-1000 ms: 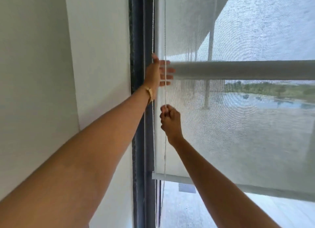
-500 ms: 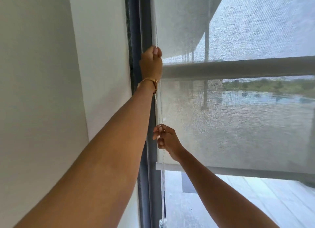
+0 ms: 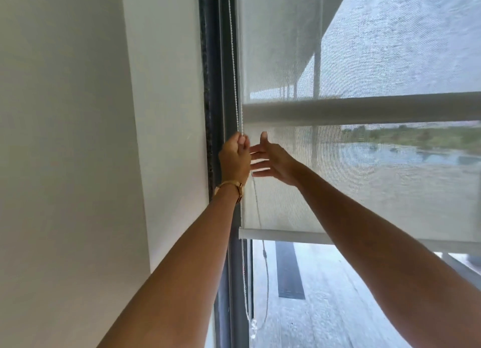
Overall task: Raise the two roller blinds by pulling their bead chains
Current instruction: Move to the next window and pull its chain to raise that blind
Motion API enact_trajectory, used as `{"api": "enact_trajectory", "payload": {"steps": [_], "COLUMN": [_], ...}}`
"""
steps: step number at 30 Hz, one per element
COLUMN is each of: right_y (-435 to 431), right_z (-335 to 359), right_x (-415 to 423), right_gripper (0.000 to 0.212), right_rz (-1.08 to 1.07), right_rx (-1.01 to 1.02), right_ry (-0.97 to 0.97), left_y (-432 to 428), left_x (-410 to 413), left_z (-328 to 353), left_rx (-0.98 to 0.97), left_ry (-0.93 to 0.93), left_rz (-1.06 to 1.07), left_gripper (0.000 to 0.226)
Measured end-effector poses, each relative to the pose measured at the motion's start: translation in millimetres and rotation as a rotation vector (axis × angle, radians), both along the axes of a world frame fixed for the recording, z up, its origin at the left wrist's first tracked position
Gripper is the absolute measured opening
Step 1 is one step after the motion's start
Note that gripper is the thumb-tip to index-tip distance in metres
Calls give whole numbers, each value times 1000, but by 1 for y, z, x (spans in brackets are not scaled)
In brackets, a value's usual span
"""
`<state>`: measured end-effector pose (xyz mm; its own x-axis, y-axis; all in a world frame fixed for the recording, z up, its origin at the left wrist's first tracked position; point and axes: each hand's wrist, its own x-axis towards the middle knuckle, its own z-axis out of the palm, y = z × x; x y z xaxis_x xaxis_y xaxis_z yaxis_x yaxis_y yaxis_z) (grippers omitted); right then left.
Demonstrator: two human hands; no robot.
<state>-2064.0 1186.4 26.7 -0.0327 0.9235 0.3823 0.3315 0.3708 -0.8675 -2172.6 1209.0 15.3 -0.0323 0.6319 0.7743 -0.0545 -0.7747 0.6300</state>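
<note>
Chain (image 3: 235, 69) in left fist (image 3: 234, 159), seemingly.

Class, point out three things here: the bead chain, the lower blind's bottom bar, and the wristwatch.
bead chain (image 3: 233, 61), head view, taut strand above the fist
bottom bar (image 3: 281, 235), head view, left end
wristwatch (image 3: 234, 185), head view, gold band

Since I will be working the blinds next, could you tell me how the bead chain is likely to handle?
The bead chain is probably floppy: below the left hand it hangs in a slack loop. It looks thin and light. Its beads should help against slipping, as the closed fist suggests.
</note>
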Motion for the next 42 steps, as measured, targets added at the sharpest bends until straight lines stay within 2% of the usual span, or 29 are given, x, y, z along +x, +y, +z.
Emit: {"api": "enact_trajectory", "payload": {"steps": [8,11,14,17,21,23,24,27,31,33,35,37,39,42], "right_y": [-4,-10,-11,-6,-3,-3,-1,8,22,21,18,19,20,27], "right_z": [73,112,143,160,170,172,171,158,135,128,119,108,93,65], "right_x": [-17,-28,-39,-49,-62,-68,-69,-65,-49,-41,-36,-33,-35,-36], "right_gripper": [57,49,50,51,34,24,26,40,32,29,27,30,33,34], "right_rz": [-33,-43,-29,-89,-42,-55,-86,-225,-392,-436,-415,-384,-345,-261], "right_rx": [147,209,234,242,292,331,352,450,641,663,649,620,589,587], "right_ry": [15,132,270,298,431,458,441,232,75,35,62,94,110,171], "left_y": [4,5,5,6,8,1,-3,-5,2,1,1,3,4,4], "left_x": [16,20,18,8,0,2,4,3,-7,-9,-8,-6,-3,0], "left_z": [-59,-82,-102,-124,-156,-170,-177,-190,-191,-191,-185,-170,-147,-98], "left_rx": [-63,-84,-74,-104,-173,-203,-218,-244,-357,-439,-477,-488,-455,-366], "left_ry": [27,50,58,75,86,94,100,144,246,253,220,146,71,-59], "left_rz": [23,17,-4,0,36,10,-14,-9,-110,-211,-277,-333,-362,-353], "left_gripper": [29,27,37,37,32,40,41,36,35,31,30,42,53,55]}}
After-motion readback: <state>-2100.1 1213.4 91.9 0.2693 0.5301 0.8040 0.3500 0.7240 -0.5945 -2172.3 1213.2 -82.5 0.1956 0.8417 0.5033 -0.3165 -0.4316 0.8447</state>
